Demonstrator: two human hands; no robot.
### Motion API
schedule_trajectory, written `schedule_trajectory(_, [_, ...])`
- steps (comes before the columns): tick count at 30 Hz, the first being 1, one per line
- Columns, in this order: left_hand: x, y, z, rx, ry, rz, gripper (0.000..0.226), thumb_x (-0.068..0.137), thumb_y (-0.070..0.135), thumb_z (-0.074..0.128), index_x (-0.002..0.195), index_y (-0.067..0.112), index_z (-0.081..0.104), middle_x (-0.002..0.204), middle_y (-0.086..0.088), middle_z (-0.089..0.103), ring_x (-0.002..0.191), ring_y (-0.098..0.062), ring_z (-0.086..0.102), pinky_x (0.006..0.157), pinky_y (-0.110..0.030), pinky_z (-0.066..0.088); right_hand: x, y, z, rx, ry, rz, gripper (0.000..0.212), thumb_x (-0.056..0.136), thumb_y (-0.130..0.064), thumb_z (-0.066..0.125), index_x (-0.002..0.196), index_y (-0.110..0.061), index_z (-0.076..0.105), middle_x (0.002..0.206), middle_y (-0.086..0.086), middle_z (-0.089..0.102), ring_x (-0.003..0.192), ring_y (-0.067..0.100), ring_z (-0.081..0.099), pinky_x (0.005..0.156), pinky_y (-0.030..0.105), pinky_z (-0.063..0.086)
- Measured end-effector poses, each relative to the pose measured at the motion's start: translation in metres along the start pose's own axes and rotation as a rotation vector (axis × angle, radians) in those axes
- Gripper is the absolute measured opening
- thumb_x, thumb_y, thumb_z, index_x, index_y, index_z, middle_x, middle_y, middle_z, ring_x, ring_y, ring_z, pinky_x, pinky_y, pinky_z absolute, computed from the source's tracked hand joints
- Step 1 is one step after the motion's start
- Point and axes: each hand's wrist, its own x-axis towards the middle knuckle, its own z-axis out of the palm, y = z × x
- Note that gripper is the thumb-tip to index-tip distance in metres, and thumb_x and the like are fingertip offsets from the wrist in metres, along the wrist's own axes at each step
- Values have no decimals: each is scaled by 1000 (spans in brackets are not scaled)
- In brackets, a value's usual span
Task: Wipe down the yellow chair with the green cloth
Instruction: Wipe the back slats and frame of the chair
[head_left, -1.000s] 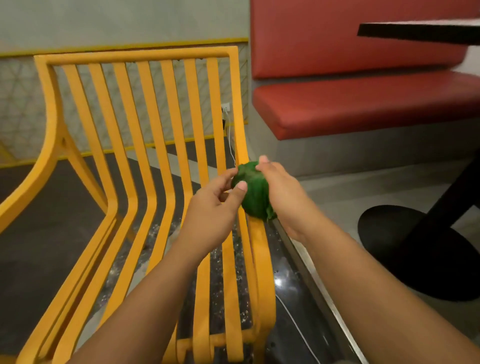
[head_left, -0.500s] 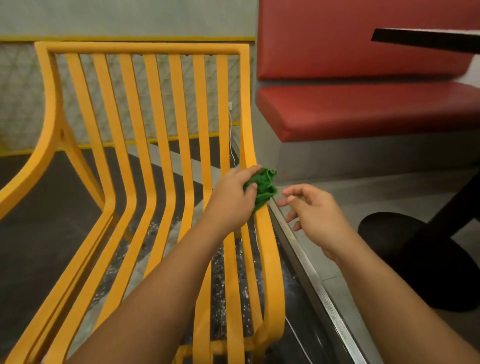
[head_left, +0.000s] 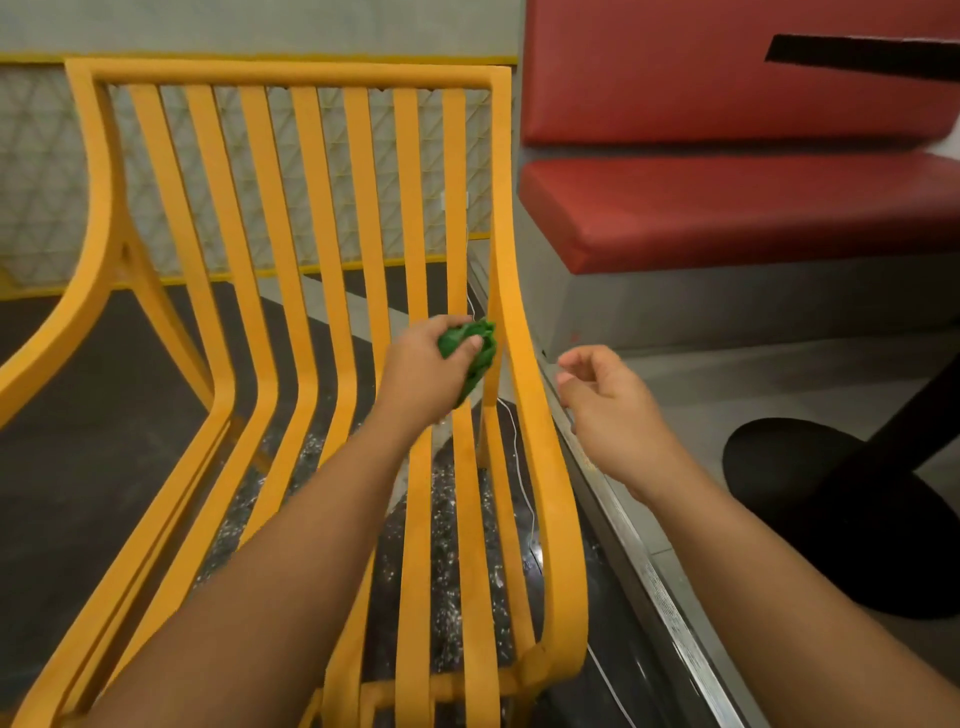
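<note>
Fingers of the left hand (head_left: 423, 371) curl round the bunched green cloth (head_left: 470, 345), thumb across its front, pressing it against the slat beside the right side rail of the yellow chair (head_left: 291, 73), low on the backrest. Right hand (head_left: 608, 402) hangs off the chair's right edge, fingers loosely curled, holding nothing. Red bench (head_left: 727, 208) and black table base (head_left: 831, 514) stand to the right.
</note>
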Motion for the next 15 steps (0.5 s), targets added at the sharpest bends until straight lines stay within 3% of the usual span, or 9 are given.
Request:
schedule_trajectory(3, [1, -42, -13, 22, -37, -184, 31, 96, 33, 64, 126, 27, 63, 124, -5, 64, 110, -24, 61, 91, -42, 57, 12, -15, 12, -166, -43, -58, 41, 104, -30, 48, 144, -20, 46, 143, 3, 48, 125, 18, 52, 104, 35, 44])
schedule_trajectory(7, [-23, -84, 8, 174, -258, -244, 25, 93, 34, 67, 117, 33, 60, 118, -1, 60, 103, -20, 58, 78, -31, 54, 33, -30, 29, -329, -106, -74, 54, 105, -32, 44, 154, -12, 31, 158, 9, 29, 143, 28, 36, 115, 38, 30])
schedule_trajectory(10, [-44, -105, 37, 294, -454, -115, 28, 94, 36, 66, 121, 31, 64, 117, 2, 64, 104, -18, 61, 83, -30, 53, 41, -31, 37, -380, -103, -67, 51, 106, -28, 44, 150, -6, 33, 155, 10, 31, 139, 30, 39, 111, 38, 34])
schedule_trajectory(13, [-43, -121, 56, 388, -429, 84, 30, 94, 29, 66, 123, 23, 67, 124, 2, 64, 112, -22, 59, 96, -38, 50, 42, -27, 42, -418, -89, -78, 43, 106, -24, 42, 144, -3, 38, 150, 12, 36, 131, 31, 44, 104, 38, 39])
schedule_trajectory(15, [-30, -129, 64, 436, -394, 145, 30, 93, 24, 66, 123, 20, 68, 126, 2, 65, 113, -24, 58, 97, -38, 48, 43, -25, 45, -447, -88, -95, 41, 107, -23, 41, 142, -2, 39, 147, 14, 38, 129, 31, 46, 102, 39, 40])
